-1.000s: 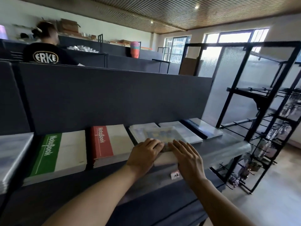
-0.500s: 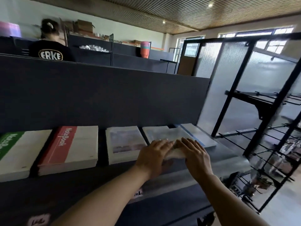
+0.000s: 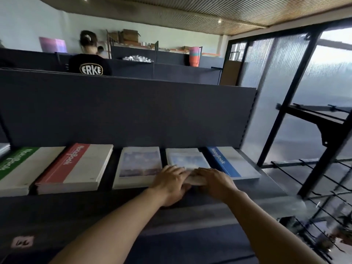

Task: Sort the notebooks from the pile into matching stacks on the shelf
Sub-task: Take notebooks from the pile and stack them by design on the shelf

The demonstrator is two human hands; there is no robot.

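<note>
Dark grey metal fills the bottom of my view: the front lip of the slanted grey shelf (image 3: 118, 212), with a small pink label (image 3: 22, 241) too blurred to read. Two bare forearms come up from the lower edge, elbows cut off. My left hand (image 3: 170, 184) lies knuckles up, fingers laid flat over the near end of a pale, sky-patterned notebook (image 3: 187, 161), thumb tucked under the stack's front edge. My right hand (image 3: 216, 182) mirrors it just beside, fingers flat on top, fingertips meeting the left's. Whether either thumb really grips underneath, I cannot tell; the hands hide that edge.

That notebook tops the fourth stack from the left, sitting slightly askew on the white books below. Left of it, a similar pale picture-cover stack (image 3: 140, 165); then a red-banded "NoteBook" stack (image 3: 76, 165); then a green-banded stack (image 3: 22, 168), cut off at the frame edge. Right of my hands, a blue-banded stack (image 3: 231, 161).

Behind rises the dark partition panel (image 3: 123, 113). Beyond it, a person in a black "ERKE" shirt (image 3: 90, 63), back turned. On the right stands a black metal rack (image 3: 308, 119), motion-blurred.
</note>
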